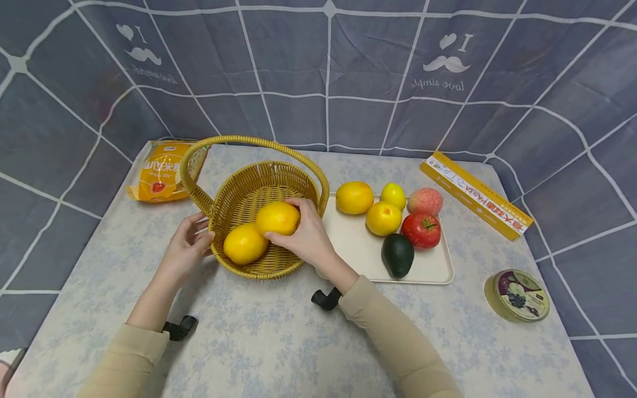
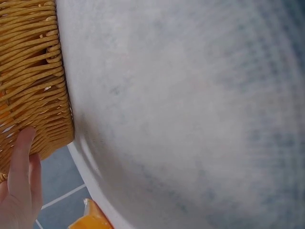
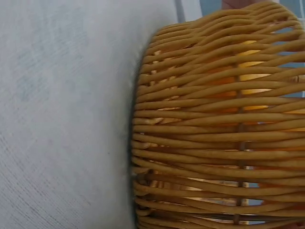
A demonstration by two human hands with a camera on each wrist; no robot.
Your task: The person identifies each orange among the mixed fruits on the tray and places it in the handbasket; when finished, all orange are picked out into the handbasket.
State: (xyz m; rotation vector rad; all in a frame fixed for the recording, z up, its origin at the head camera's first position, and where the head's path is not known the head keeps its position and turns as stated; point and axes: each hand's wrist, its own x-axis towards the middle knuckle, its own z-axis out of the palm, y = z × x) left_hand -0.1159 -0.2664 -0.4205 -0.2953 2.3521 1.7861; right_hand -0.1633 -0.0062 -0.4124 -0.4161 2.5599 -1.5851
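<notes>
Yellow fruit (image 1: 276,218) inside the wicker basket (image 1: 238,200), directly under the right hand (image 1: 309,235), pinched between thumb and fingers, the gap only fruit-wide. Its long axis runs roughly left-right in the head view; which end is the tip, cannot tell. Second yellow fruit (image 1: 244,244) just beside it, nearer the left. Left hand (image 1: 185,243), fingers loosely extended, touches the basket's left side. Tray (image 1: 345,243) of produce right of the basket, on the counter (image 1: 259,342).
</notes>
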